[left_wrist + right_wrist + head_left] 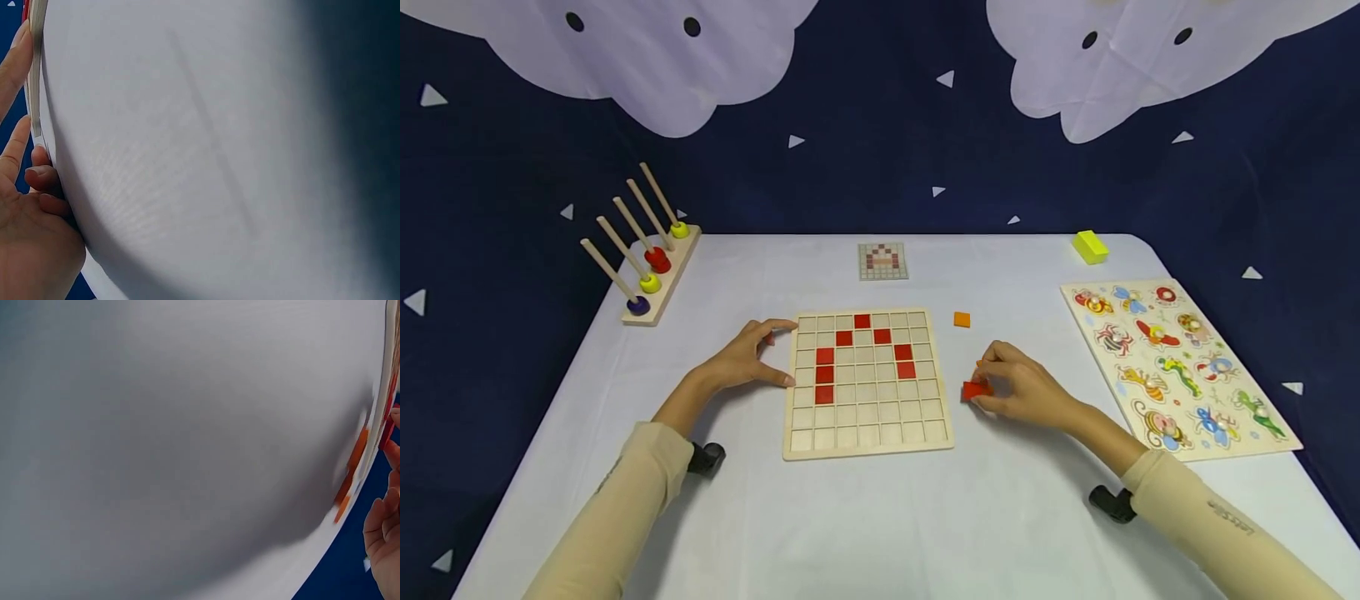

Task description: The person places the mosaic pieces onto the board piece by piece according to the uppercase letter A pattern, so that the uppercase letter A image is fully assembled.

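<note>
A wooden grid board (867, 414) lies mid-table with several red square tiles (824, 374) in its cells, forming an arch shape. At its left edge is my left hand (741, 358), index finger and thumb extended and touching the side; the left wrist view shows this hand (37, 244) with its other fingers bent. Just right of the board, my right hand (1018, 387) pinches a red tile (975, 390) above the cloth. An orange tile (962, 319) lies by the board's upper right, and more orange pieces (355, 459) show under the right hand.
A small pattern card (883, 262) lies behind the board. A peg stand (664, 287) with colored beads is at back left. At right lie an insect puzzle board (1093, 342) and a yellow block (1090, 247). White cloth covers the table (880, 533).
</note>
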Demonstrator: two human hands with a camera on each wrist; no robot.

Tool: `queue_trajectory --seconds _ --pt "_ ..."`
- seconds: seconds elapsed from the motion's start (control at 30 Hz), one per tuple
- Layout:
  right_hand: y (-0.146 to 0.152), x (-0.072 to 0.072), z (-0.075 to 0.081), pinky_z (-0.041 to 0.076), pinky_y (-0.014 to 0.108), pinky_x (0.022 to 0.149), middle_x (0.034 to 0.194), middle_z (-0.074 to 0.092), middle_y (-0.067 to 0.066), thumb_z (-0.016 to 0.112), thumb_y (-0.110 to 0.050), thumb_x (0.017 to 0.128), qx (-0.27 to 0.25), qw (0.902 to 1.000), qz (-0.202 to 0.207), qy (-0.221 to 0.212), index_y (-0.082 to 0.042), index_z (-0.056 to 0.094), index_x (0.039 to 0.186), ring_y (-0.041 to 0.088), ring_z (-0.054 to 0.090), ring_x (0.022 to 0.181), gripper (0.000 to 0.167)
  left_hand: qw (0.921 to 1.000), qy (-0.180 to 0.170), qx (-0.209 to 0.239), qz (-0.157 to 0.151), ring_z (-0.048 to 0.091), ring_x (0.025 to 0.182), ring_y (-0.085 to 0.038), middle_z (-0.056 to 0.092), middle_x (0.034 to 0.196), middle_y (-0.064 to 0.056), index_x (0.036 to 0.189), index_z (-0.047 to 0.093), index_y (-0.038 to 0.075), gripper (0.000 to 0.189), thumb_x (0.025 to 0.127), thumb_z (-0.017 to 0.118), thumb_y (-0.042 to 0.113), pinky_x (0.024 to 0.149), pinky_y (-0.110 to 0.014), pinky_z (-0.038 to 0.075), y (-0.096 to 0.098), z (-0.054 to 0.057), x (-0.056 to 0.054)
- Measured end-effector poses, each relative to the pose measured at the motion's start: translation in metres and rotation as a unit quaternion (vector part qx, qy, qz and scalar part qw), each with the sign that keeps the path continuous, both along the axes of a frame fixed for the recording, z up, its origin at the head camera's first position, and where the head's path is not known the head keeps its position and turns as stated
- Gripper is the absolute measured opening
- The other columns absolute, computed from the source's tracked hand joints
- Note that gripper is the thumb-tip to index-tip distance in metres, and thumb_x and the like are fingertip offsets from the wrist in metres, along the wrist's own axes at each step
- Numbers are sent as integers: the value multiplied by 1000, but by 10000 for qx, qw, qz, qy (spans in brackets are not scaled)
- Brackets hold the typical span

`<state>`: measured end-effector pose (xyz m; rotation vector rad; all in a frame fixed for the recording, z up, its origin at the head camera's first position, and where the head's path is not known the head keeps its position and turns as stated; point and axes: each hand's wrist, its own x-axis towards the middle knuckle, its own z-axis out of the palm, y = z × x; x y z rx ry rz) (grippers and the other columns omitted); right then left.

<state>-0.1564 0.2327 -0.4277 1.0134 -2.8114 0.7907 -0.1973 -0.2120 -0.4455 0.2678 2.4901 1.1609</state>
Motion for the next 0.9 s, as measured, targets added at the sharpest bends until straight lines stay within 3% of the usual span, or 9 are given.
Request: queue_trajectory --seconds 0.13,0.43,0.63,0.9 --pt "-24 -4 0 43 26 71 95 51 -3 85 -16 75 20 9996 222 -186 -10 75 91 11 47 87 19 10000 -11 9 3 36 113 -33 37 116 -17 148 41 15 93 71 91 25 101 -51 31 0 -2 1" --pt "-63 -11 2 45 28 78 95 52 -3 82 -20 81 178 9969 693 -318 -11 76 93 9 46 92 16 10000 -22 31 41 35 111 -32 37 116 -17 148 42 16 92 70 91 24 98 -50 31 1 -4 -1" --pt "-72 -13 -1 43 24 71 95 53 -3 80 -19 83 197 9970 729 -170 -8 77 98 10 46 90 18 10000 -1 44 25 35 111 -32 37 116 -17 148 42 16 93 69 92 23 98 -49 31 3 -3 -1" --pt "-79 -17 -3 40 27 73 92 52 -1 79 -19 85 27 9965 598 -579 -11 75 91 14 43 92 10 10000 -10 60 73 35 114 -34 37 116 -17 147 43 15 93 68 92 23 104 -52 30 0 -1 -1"
